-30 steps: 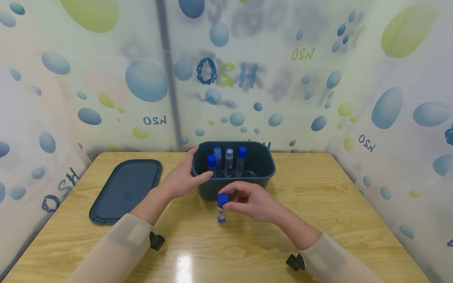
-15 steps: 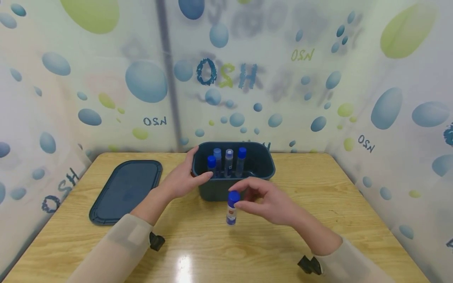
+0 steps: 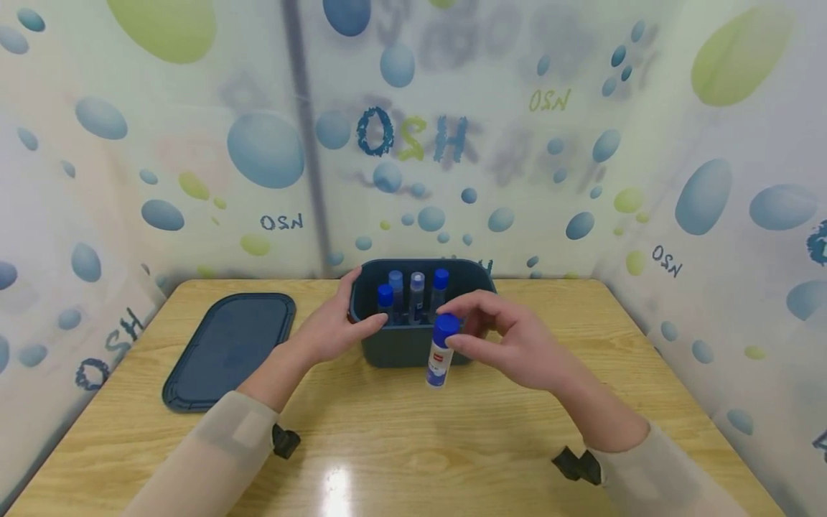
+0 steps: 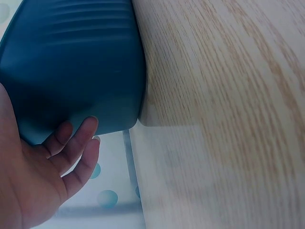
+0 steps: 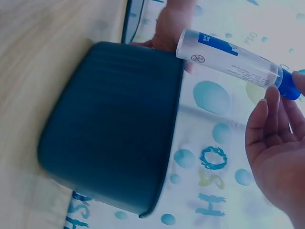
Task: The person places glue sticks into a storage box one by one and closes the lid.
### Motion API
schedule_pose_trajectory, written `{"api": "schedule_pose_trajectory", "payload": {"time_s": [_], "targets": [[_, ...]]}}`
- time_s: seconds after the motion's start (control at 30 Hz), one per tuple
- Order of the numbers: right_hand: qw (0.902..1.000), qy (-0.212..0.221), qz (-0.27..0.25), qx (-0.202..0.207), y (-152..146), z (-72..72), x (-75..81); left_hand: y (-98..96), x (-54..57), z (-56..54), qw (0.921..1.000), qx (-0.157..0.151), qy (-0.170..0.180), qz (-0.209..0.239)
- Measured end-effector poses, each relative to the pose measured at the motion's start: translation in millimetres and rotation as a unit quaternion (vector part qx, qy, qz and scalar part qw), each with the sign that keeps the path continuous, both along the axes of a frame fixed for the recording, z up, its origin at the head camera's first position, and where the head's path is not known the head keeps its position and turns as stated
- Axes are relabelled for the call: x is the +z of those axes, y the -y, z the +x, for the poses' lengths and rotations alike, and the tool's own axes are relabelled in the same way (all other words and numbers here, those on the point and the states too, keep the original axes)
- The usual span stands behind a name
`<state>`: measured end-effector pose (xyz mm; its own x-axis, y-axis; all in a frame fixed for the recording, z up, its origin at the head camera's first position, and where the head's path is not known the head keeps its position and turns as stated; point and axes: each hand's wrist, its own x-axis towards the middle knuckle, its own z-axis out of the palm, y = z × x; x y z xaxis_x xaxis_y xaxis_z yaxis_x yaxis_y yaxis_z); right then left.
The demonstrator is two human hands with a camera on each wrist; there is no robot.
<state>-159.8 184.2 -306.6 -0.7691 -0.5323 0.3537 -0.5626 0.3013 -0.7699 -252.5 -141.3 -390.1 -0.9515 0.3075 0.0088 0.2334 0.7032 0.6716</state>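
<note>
In the head view my right hand (image 3: 526, 352) pinches a glue stick (image 3: 439, 362) by its blue cap, thumb on the near side. The stick hangs slightly tilted, cap up, before the front wall of a dark blue plastic bin (image 3: 394, 348). Its clear body and printed label show in the right wrist view, bottom end by the bin's rim. My left hand (image 3: 329, 327) holds the bin's left end, thumb over the front rim; the left wrist view shows its bent fingers (image 4: 78, 143) against the end wall. Several tubes (image 3: 416, 298) with blue or pale tops stand inside the bin, toward its left.
A dark blue lid (image 3: 229, 352) lies flat on the wooden table (image 3: 413, 459), left of the bin. Close behind the table's back edge rises a patterned curtain (image 3: 530, 237), with more at both sides.
The glue stick, low over the table in front of the bin a second ago, has moved up and to the right in my right hand. My left hand and the bin have stayed in place.
</note>
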Motion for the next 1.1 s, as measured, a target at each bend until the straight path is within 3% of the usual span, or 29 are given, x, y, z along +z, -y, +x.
{"api": "schedule_pose_trajectory", "payload": {"time_s": [0.17, 0.43, 0.9, 1.1], "targets": [[0.9997, -0.006, 0.007, -0.024, -2, -5.3, 13.7, 0.5, -0.2, -0.1, 1.0000, -0.004, -0.002, 0.002], [0.9994, -0.017, -0.011, -0.028, 2, -19.5, 28.7, 0.9, -2.3, -2.8, 1.0000, -0.001, -0.001, 0.001], [0.9966, -0.026, -0.034, -0.070, 11, -46.1, 42.7, -0.5, -3.0, -3.1, 1.0000, 0.001, 0.000, 0.001], [0.9956, -0.009, -0.019, -0.092, 16, -62.0, 42.9, 1.0, -2.9, -2.6, 1.0000, 0.003, 0.000, 0.001]]}}
